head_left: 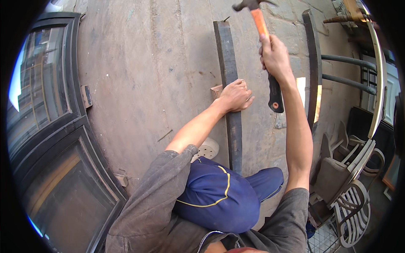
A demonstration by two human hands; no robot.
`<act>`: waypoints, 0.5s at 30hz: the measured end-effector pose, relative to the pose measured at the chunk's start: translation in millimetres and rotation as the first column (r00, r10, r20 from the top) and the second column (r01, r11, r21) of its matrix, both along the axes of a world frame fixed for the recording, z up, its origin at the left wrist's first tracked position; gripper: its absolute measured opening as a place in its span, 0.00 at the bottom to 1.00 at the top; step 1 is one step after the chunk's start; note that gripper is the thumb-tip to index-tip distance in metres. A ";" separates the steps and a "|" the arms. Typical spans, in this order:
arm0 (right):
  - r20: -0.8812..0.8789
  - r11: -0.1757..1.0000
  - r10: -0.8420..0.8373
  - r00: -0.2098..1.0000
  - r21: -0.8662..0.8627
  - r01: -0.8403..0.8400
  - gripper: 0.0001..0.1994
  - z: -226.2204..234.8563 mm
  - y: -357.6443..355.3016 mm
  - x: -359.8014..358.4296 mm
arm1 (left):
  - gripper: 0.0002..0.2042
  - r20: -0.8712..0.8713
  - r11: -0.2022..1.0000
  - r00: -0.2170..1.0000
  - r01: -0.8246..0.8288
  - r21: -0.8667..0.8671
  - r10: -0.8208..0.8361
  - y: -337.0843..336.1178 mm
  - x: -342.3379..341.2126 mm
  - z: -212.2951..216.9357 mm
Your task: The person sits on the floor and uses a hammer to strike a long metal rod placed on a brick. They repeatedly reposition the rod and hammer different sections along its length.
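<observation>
My right hand (276, 57) is wrapped around the handle of a claw hammer (259, 22), raised to the right of a dark wooden beam (228, 50). The hammer has a metal head, an orange neck and a black grip whose butt hangs below my fist. Curled over the middle of the beam, my left hand (235, 95) grips it. A nail (227, 18) sticks out at the beam's far end. Under the beam, beside my left hand, a small wooden block (216, 91) shows; part of it is hidden. The beam's near end runs behind my knee.
A dark framed door or window panel (80, 120) with glass lies at the left, with small wooden blocks (87, 96) along its edge. Another dark beam (313, 63) stands at the right, near metal tubes (350, 61) and stacked chairs (333, 177). A thin stick (165, 135) lies on the concrete floor.
</observation>
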State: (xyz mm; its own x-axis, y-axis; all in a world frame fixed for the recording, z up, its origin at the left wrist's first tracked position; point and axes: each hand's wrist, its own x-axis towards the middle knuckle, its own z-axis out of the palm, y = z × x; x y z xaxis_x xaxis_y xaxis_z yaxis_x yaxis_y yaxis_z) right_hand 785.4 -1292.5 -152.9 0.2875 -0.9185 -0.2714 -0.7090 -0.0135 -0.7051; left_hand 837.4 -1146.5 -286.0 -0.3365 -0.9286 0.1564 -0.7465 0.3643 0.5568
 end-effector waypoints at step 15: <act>0.327 0.968 -0.190 0.926 -0.098 0.233 0.17 44.9 -21.1 6.2 | 0.18 -0.088 0.999 0.996 -0.019 -0.045 0.015 2.8 0.0 -13.7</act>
State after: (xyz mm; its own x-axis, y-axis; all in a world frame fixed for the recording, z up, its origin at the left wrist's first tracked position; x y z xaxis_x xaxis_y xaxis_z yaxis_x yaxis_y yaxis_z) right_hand 791.7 -1313.6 -108.0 0.1333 -0.9885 -0.0712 -0.4491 0.0037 -0.8935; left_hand 837.5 -1143.6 -299.7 -0.3039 -0.9253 0.2267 -0.7019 0.3784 0.6034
